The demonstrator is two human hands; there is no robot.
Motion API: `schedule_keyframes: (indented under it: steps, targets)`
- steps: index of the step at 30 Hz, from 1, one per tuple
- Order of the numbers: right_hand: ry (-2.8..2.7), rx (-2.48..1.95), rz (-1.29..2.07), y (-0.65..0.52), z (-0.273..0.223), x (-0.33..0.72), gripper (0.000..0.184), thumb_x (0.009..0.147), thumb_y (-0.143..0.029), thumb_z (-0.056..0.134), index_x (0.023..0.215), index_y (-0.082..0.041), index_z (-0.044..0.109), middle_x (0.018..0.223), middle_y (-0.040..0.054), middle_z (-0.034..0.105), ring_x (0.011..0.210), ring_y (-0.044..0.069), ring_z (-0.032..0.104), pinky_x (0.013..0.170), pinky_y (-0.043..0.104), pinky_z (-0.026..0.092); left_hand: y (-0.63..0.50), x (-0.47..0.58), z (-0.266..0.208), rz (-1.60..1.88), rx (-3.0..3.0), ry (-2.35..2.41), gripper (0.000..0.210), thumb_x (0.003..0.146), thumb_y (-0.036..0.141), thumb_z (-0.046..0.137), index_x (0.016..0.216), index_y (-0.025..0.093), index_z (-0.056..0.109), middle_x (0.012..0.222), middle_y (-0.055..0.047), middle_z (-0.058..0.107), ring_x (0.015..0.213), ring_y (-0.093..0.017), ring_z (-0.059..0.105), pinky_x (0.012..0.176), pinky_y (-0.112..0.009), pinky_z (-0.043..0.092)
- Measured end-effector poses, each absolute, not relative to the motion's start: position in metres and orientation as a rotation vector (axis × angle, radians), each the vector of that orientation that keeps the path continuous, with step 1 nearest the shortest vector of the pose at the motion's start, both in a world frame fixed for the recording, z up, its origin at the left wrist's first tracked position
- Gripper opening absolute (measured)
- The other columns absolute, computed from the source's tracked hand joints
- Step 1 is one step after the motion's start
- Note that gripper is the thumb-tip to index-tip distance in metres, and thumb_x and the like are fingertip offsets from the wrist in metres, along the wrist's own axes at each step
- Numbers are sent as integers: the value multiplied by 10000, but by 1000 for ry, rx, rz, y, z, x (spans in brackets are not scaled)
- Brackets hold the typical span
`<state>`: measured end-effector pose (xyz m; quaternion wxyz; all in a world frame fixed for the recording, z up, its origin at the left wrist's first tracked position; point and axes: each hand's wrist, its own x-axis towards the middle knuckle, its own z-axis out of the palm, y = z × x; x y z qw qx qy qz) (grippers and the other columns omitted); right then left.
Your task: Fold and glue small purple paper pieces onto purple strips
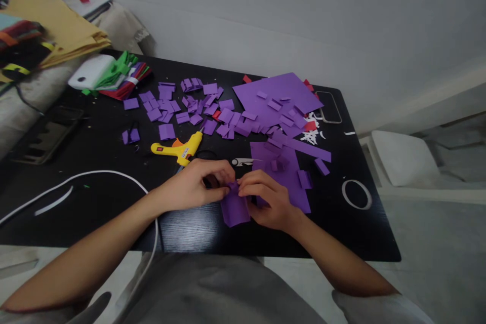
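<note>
Between my two hands is a folded piece of purple paper (236, 210), its lower part hanging down toward me. My left hand (207, 179) pinches its upper left edge between thumb and fingers. Opposite it, my right hand (268, 196) grips the upper right edge with bent fingers. Just beyond the fingertips lies a pair of scissors (242, 162), partly hidden. A yellow glue gun (178, 149) rests past my left hand. Beside and under my right hand spreads a purple sheet (299, 201) with small folded pieces on it.
Several small purple pieces (166, 106) lie scattered across the black table (186, 233). A larger purple sheet (273, 86) is at the back, near white paper scraps (311, 136). A white cable (110, 172) crosses the left side. A tape ring (357, 194) lies far right.
</note>
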<state>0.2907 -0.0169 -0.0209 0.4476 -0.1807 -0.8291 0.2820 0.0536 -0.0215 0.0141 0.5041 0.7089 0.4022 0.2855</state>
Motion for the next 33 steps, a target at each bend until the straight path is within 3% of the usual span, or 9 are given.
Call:
schedule_keyframes:
  steps: [9,27,33]
  targets:
    - [-2042,-464,729,-18,-20,290,290,895,-4,664,1080,-227,665,977,78,722,977,226,732,833,397,665,-18,51,12,750,1915,908,75,900,120,739,939,172,777,872,-19,782,785,-129,737,732,-207,557]
    - [-2137,-472,711,-19,-19,290,272,908,-21,627,1067,-236,674,920,40,683,830,173,650,722,303,579,-16,48,9,722,1987,879,72,944,182,726,906,182,787,958,-63,782,859,-160,744,774,-250,562]
    - [-2207,-475,720,-20,-22,291,300,855,-41,617,1077,-236,670,924,45,678,809,176,644,683,292,562,-18,51,12,675,1901,949,50,905,155,716,911,164,764,879,-39,753,772,-136,718,710,-219,553]
